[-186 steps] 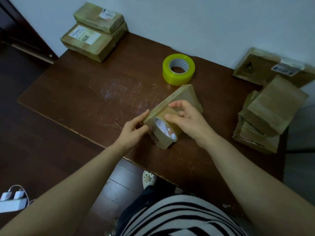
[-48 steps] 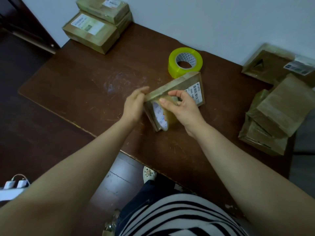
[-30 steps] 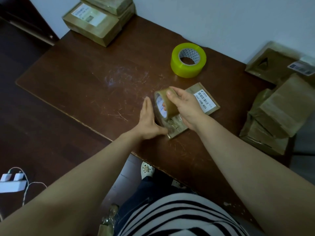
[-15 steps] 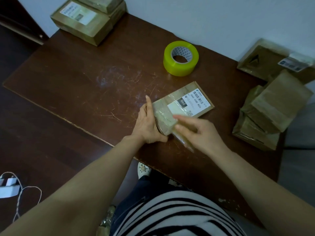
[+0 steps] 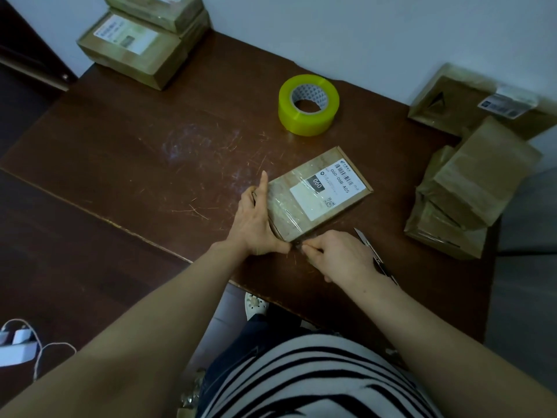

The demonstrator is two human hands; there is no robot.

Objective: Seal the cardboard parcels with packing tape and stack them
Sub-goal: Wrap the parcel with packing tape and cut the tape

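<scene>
A flat cardboard parcel (image 5: 319, 194) lies label-up near the table's middle, with clear tape across its near half. My left hand (image 5: 256, 220) presses against the parcel's left edge, fingers straight and thumb at the near corner. My right hand (image 5: 337, 256) sits at that same corner with curled fingers, pinching the packing tape there; the brown roll it held is hidden under it. A yellow tape roll (image 5: 309, 104) stands behind the parcel. Taped parcels are stacked at the far left (image 5: 135, 48).
A loose pile of brown parcels (image 5: 470, 188) fills the right side, with another box (image 5: 470, 101) leaning on the wall behind it. A thin utility knife (image 5: 366, 241) shows beside my right hand. The table's front edge (image 5: 150, 239) runs diagonally by my arms.
The parcel went from standing on edge to lying flat, label up. My right hand drew the brown roll over it down to the near corner. My left hand stayed on the left edge.
</scene>
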